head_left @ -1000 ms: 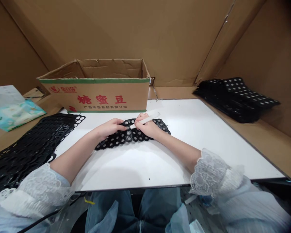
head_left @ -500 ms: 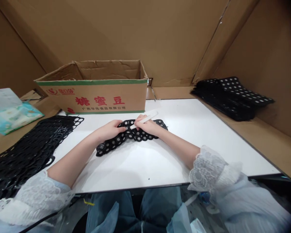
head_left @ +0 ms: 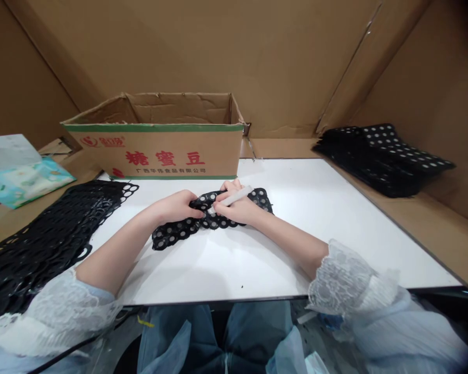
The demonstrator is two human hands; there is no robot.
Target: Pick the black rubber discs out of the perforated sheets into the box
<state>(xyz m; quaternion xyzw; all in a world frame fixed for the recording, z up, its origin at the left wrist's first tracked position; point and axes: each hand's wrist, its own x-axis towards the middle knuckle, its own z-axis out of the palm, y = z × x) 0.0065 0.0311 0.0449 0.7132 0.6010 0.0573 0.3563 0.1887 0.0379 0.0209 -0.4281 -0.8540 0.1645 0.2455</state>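
Note:
A black strip (head_left: 173, 233) with rows of pale round spots lies bent across the white tabletop in front of me. My left hand (head_left: 180, 204) grips its upper edge left of the middle, thumb on top and the other fingers mostly hidden. A white pen-like stick (head_left: 239, 195) is held in my right hand (head_left: 239, 209), closed around it as for writing. The stick slants down to the left, its lower end at the spots close to my left thumb. Whether that end touches the strip I cannot tell.
An open cardboard box (head_left: 156, 150) stands behind my hands. To the left lie a pile of black sheets with round holes (head_left: 58, 223) and a tissue pack (head_left: 31, 179). Stacked black spotted pieces (head_left: 374, 161) rest at the right on cardboard. Cardboard walls surround the white table (head_left: 315, 208).
The view has shifted slightly. Both hands keep their holds, and the white stick's lower end has moved a little down and left on the strip.

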